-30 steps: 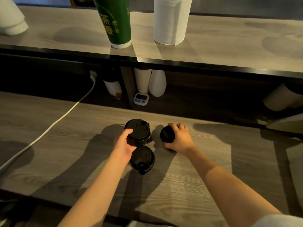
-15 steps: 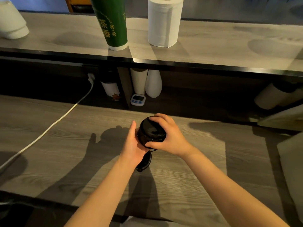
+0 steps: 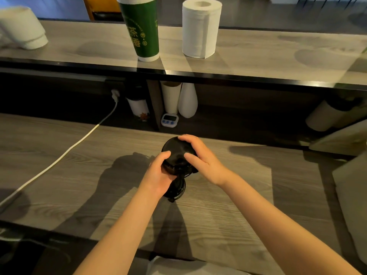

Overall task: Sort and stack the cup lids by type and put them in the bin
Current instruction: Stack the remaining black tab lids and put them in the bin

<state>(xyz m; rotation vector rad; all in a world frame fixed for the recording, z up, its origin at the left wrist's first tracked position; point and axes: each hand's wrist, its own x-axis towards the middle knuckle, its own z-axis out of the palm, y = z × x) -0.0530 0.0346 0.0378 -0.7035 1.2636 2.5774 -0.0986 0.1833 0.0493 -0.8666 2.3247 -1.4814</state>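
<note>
The fingers (image 3: 188,138) of the right hand (image 3: 207,163) are curled over the top of the black lid stack (image 3: 175,155), with the thumb pressing on its near face. The left hand (image 3: 156,175) grips the same stack from the side, holding it just above the table (image 3: 59,165). A loose lid (image 3: 178,189) lies on the table beside the left hand. I judge the stacking is only partly done. No bin is in view, so putting the lids away remains.

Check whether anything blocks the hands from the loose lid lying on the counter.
Nothing visible does. The loose lid lies right under the left hand, partly hidden by it, though that and the right hand both grip the lid stack.
</note>
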